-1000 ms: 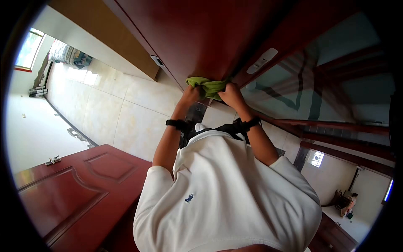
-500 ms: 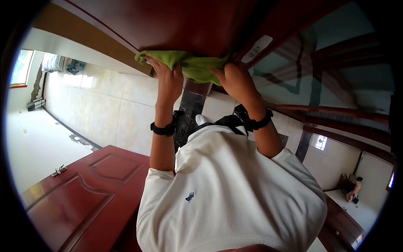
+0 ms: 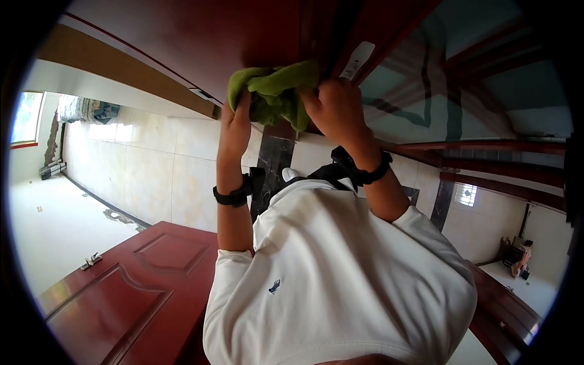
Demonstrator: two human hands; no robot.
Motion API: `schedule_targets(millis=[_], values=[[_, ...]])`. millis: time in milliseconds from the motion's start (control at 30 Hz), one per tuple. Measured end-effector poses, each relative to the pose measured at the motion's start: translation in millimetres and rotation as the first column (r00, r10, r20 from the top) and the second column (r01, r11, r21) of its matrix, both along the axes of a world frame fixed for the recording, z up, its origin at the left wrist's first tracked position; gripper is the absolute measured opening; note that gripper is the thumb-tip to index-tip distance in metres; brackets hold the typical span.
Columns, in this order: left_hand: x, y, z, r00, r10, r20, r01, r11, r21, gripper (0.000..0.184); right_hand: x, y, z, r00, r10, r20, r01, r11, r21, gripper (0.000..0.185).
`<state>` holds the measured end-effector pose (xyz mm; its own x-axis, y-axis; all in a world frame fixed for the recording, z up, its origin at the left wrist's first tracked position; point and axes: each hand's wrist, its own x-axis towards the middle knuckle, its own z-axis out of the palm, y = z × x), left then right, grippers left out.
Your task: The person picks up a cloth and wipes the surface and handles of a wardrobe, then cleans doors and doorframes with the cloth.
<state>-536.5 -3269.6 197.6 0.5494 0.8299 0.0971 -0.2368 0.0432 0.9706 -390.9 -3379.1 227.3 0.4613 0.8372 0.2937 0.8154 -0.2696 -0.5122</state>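
Note:
A green cloth (image 3: pixel 277 91) is bunched between my two hands, up against the dark red door frame (image 3: pixel 255 36). My left hand (image 3: pixel 236 128) grips its left end, with the fingers partly behind the fabric. At the right end, my right hand (image 3: pixel 334 106) is closed on the cloth, thumb pointing inward. Just above the right hand, a pale metal plate (image 3: pixel 358 59) is set in the red edge of a glazed door. A small metal strike plate (image 3: pixel 202 93) shows on the frame to the left of the cloth.
A red panelled door (image 3: pixel 140 286) with a metal handle (image 3: pixel 91 261) stands open at lower left. Glass panes (image 3: pixel 420 91) in red framing fill the right side. Pale floor tiles (image 3: pixel 158 158) and a dark threshold strip (image 3: pixel 275 152) lie below my hands.
The cloth has gone from stretched fairly flat to bunched up. My left hand has come off the frame's left edge and lower, baring the strike plate; my right hand has shifted slightly left.

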Motion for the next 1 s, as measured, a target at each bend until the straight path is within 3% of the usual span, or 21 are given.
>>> schedule_targets(millis=[33, 100, 133, 233, 300, 367, 400, 433, 500, 567, 600, 667, 733, 767, 833, 900, 933, 967, 1000], values=[[-0.2, 4.3, -0.5, 1.0, -0.001, 0.0, 0.001, 1.0, 0.0, 0.035, -1.0, 0.8, -0.5, 1.0, -0.001, 0.0, 0.001, 1.0, 0.0, 0.039], [-0.3, 15.7, -2.3, 0.945, 0.051, -0.323, 0.034, 0.967, 0.252, 0.03, -2.9, 4.1, -4.0, 0.995, -0.073, 0.061, 0.069, 0.994, 0.08, 0.037], [1.7, 15.6, -7.7, 0.935, 0.073, -0.348, 0.032, 0.957, 0.287, 0.028, -2.4, 5.4, -9.6, 0.995, -0.076, 0.062, 0.071, 0.994, 0.082, 0.037], [7.6, 10.9, -33.2, 0.925, 0.08, -0.371, 0.029, 0.96, 0.279, 0.03, -2.6, 5.5, -27.2, 0.992, -0.091, 0.085, 0.077, 0.985, 0.151, 0.035], [3.7, 8.4, -49.9, 0.913, 0.041, -0.405, 0.047, 0.978, 0.203, 0.032, -5.6, 3.3, -29.4, 0.996, -0.059, -0.068, 0.06, 0.998, 0.008, 0.032], [-1.8, 17.0, -78.0, 0.79, 0.067, -0.609, 0.162, 0.936, 0.313, 0.032, -6.3, 1.4, -46.4, 0.997, -0.057, -0.05, 0.056, 0.998, -0.024, 0.03], [-1.5, 17.4, -82.1, 0.805, -0.02, -0.593, 0.155, 0.972, 0.178, 0.033, -5.7, 1.0, -49.5, 0.998, -0.049, -0.038, 0.047, 0.997, -0.06, 0.028], [-2.3, 12.4, -72.6, 0.811, -0.017, -0.585, 0.157, 0.969, 0.189, 0.033, -6.9, -2.0, -44.8, 0.998, -0.052, -0.028, 0.051, 0.997, -0.05, 0.028], [-5.4, 0.2, -49.1, 0.96, -0.113, -0.256, 0.116, 0.993, -0.002, 0.034, -8.2, -9.1, -31.3, 0.998, -0.021, 0.062, 0.016, 0.996, 0.089, 0.02], [-9.5, -7.6, -26.7, 0.995, -0.036, -0.096, 0.043, 0.996, 0.076, 0.03, -9.3, -9.8, -5.7, 0.999, -0.007, 0.047, -0.002, 0.984, 0.18, 0.019], [-12.7, -8.9, -16.5, 0.989, -0.073, -0.126, 0.085, 0.993, 0.087, 0.029, -9.9, -9.5, 1.4, 0.999, 0.013, 0.039, -0.023, 0.96, 0.28, 0.02], [-11.2, -8.5, -13.2, 0.983, -0.113, -0.146, 0.13, 0.985, 0.112, 0.029, -7.4, -4.9, -0.1, 0.999, 0.035, 0.02, -0.038, 0.969, 0.243, 0.019], [-4.1, -8.5, -24.8, 0.987, -0.09, -0.135, 0.091, 0.996, -0.001, 0.028, -3.6, 0.3, -10.4, 0.999, 0.049, 0.001, -0.048, 0.974, 0.221, 0.019], [0.1, -9.7, -25.9, 0.963, -0.133, -0.233, 0.13, 0.991, -0.029, 0.027, -2.6, 1.5, -25.2, 0.998, 0.063, -0.009, -0.062, 0.988, 0.144, 0.019], [-1.2, -7.8, -57.3, 0.867, -0.222, -0.447, 0.296, 0.95, 0.103, 0.026, 1.8, -1.3, -52.8, 0.998, 0.068, -0.017, -0.067, 0.995, 0.074, 0.019], [3.2, -9.2, -69.6, 0.868, -0.248, -0.429, 0.32, 0.942, 0.102, 0.024, 10.6, -5.9, -63.0, 0.994, 0.106, 0.007, -0.105, 0.99, -0.091, 0.02], [5.2, -9.6, -69.2, 0.849, -0.265, -0.456, 0.337, 0.938, 0.081, 0.023, 15.8, -10.4, -58.5, 0.995, 0.097, 0.011, -0.096, 0.992, -0.083, 0.02], [6.4, -11.4, -68.3, 0.829, -0.281, -0.483, 0.351, 0.935, 0.058, 0.022, 21.0, -16.9, -52.8, 0.998, 0.034, 0.052, -0.037, 0.998, 0.045, 0.023], [11.1, -22.8, -35.0, 0.796, -0.297, -0.528, 0.36, 0.933, 0.017, 0.023, 24.8, -24.4, -41.7, 0.996, -0.031, 0.082, 0.016, 0.985, 0.169, 0.025]])
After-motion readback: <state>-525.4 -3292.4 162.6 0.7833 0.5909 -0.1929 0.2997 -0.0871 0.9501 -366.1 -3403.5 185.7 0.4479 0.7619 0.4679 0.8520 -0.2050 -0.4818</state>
